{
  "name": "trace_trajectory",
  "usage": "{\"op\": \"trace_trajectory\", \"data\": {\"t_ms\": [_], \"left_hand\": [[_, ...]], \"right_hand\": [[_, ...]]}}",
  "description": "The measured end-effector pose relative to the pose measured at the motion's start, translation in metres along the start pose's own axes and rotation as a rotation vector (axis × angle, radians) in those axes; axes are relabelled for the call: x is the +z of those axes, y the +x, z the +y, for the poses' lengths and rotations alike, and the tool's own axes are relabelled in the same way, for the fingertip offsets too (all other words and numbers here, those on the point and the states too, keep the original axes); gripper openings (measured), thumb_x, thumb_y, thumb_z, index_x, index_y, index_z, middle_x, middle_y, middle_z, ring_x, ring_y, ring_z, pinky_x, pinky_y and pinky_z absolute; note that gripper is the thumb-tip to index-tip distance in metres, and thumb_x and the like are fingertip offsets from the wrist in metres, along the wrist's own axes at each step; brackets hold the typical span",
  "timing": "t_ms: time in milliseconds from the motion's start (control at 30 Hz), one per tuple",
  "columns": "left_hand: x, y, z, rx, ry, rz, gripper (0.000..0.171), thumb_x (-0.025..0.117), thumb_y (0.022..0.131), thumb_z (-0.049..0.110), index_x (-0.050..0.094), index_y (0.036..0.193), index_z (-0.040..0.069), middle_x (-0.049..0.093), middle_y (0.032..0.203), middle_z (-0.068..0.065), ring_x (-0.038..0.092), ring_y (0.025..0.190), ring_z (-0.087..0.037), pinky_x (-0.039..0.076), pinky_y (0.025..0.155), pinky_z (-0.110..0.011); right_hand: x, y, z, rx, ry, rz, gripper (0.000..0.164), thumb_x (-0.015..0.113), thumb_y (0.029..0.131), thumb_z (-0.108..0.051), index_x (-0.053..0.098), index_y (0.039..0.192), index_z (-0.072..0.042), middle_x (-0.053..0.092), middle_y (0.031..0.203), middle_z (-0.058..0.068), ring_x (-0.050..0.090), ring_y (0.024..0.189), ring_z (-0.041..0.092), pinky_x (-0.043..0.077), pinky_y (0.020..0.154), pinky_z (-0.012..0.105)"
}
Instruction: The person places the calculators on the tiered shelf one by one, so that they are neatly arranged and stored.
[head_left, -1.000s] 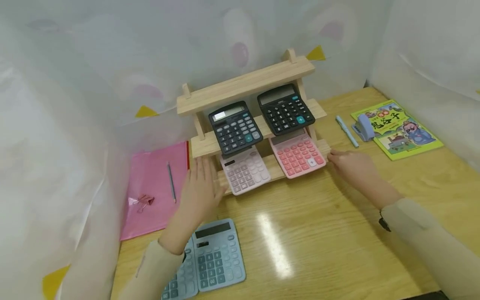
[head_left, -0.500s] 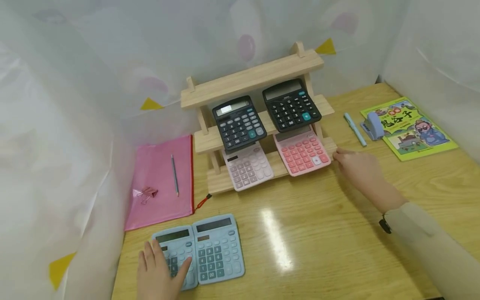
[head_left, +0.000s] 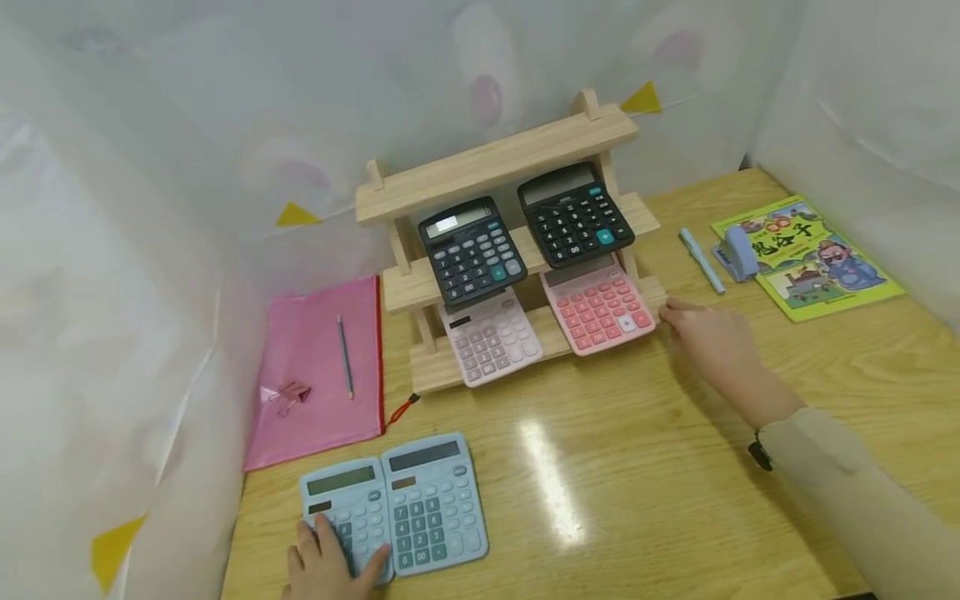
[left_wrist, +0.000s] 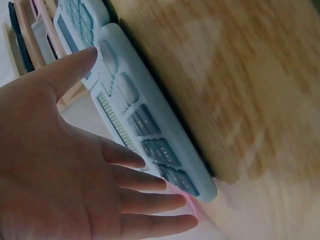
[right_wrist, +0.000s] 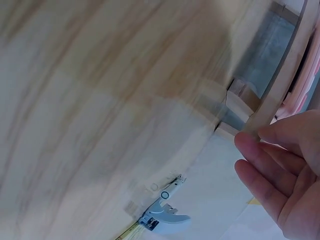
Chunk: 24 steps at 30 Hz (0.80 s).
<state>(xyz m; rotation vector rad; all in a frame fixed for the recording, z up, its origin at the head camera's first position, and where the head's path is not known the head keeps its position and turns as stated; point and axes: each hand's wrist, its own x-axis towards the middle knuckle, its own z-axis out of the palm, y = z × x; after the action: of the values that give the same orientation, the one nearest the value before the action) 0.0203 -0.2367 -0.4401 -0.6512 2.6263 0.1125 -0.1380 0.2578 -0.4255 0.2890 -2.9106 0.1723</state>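
Observation:
In the head view my left hand (head_left: 324,560) is over the left light-blue calculator (head_left: 341,482), fingers spread and thumb near its right side. The left wrist view shows the hand's (left_wrist: 65,160) straight fingers right at that calculator (left_wrist: 131,90). A second light-blue calculator (head_left: 431,508) lies against it. At the far right, my right hand (head_left: 708,346) pinches the end of the wooden rack's (head_left: 498,171) bottom shelf. Thumb and forefinger meet on the shelf corner in the right wrist view. On the rack lean two black calculators (head_left: 471,250), a pale pink one (head_left: 495,342) and a pink one (head_left: 597,308).
Left of the rack lies a pink zip pouch (head_left: 315,417) bearing a grey pencil (head_left: 344,357) and binder clips (head_left: 292,393). To the right are a light-blue pen (head_left: 702,261), a blue stapler (head_left: 738,254) and a green-yellow booklet (head_left: 832,267). Pale sheeting (head_left: 172,208) encloses the table.
My left hand has moved from the rack's left end down to the left light-blue calculator. My right hand has stayed at the shelf's right end. The view has shifted slightly.

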Motion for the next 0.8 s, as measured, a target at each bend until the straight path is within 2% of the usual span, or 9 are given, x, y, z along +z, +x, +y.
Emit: {"op": "trace_trajectory", "data": {"t_ms": [233, 500, 700, 800], "left_hand": [[0.005, 0.004, 0.000, 0.011, -0.001, 0.025, 0.139, 0.051, 0.052, 0.090, 0.017, 0.141, -0.012, 0.013, 0.142, -0.041, 0.029, 0.120, -0.057, 0.036, 0.091, -0.068], [0.010, 0.006, -0.001, 0.011, -0.010, 0.041, 0.143, 0.047, 0.049, 0.093, 0.014, 0.142, -0.011, 0.010, 0.144, -0.039, 0.030, 0.120, -0.055, 0.039, 0.090, -0.067], [0.015, 0.009, -0.004, -0.041, -0.012, 0.027, 0.148, 0.042, 0.044, 0.097, 0.015, 0.143, -0.010, 0.011, 0.142, -0.042, 0.035, 0.116, -0.054, 0.037, 0.094, -0.064], [0.019, 0.010, -0.006, -0.065, -0.024, 0.017, 0.149, 0.042, 0.043, 0.097, 0.014, 0.143, -0.009, 0.010, 0.143, -0.042, 0.033, 0.118, -0.056, 0.034, 0.097, -0.065]], "right_hand": [[0.003, 0.001, -0.001, 0.008, 0.005, 0.004, 0.024, 0.062, 0.083, -0.006, 0.067, 0.106, -0.004, 0.064, 0.116, 0.019, 0.065, 0.078, 0.041, 0.045, 0.044, 0.043], [0.003, -0.001, 0.001, 0.016, 0.009, 0.031, 0.024, 0.062, 0.081, -0.005, 0.068, 0.104, -0.004, 0.065, 0.114, 0.019, 0.065, 0.071, 0.039, 0.042, 0.041, 0.041], [0.003, -0.001, 0.001, 0.014, 0.015, 0.020, 0.025, 0.063, 0.082, -0.006, 0.067, 0.106, -0.005, 0.064, 0.116, 0.019, 0.064, 0.068, 0.038, 0.041, 0.039, 0.038], [0.003, -0.001, 0.000, 0.012, 0.015, 0.036, 0.024, 0.063, 0.081, -0.006, 0.068, 0.105, -0.005, 0.064, 0.115, 0.018, 0.064, 0.067, 0.038, 0.040, 0.039, 0.038]]}}
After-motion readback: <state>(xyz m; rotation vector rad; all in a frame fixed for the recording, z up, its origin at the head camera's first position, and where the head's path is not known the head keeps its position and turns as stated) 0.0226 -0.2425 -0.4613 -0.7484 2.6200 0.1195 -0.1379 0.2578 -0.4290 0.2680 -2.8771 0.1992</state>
